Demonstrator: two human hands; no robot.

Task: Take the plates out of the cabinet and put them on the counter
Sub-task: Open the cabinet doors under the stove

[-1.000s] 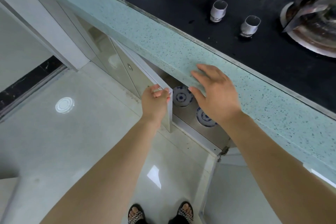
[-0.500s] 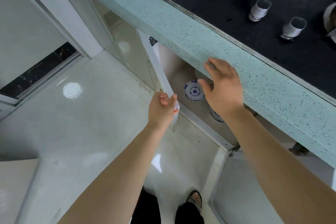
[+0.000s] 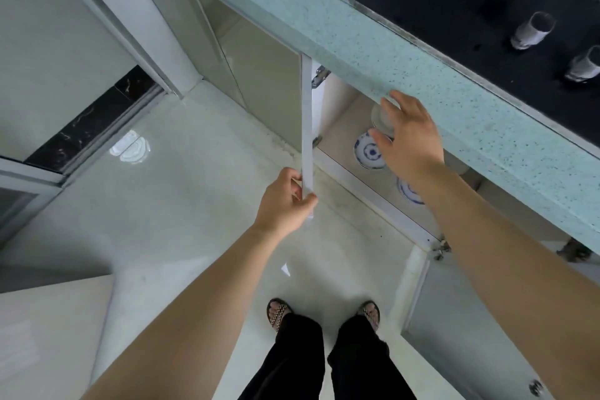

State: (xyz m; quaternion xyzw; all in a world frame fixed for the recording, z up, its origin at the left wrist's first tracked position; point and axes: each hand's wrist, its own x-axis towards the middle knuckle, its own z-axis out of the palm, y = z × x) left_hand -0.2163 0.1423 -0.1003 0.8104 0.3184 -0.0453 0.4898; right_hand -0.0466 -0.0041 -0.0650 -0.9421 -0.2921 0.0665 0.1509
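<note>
Left hand (image 3: 287,201) pinches edge of white cabinet door (image 3: 306,140), right hand (image 3: 409,140) open & empty over blue-patterned white plates (image 3: 368,153) on cabinet floor below speckled teal desk (image 3: 373,52); risk: knuckles may clip desk lip, plate could slip.

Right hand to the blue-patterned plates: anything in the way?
Nothing visible. The left hand holds the cabinet door swung open, and the right hand is open just above the nearer plate. The counter overhangs, not blocking.
</note>
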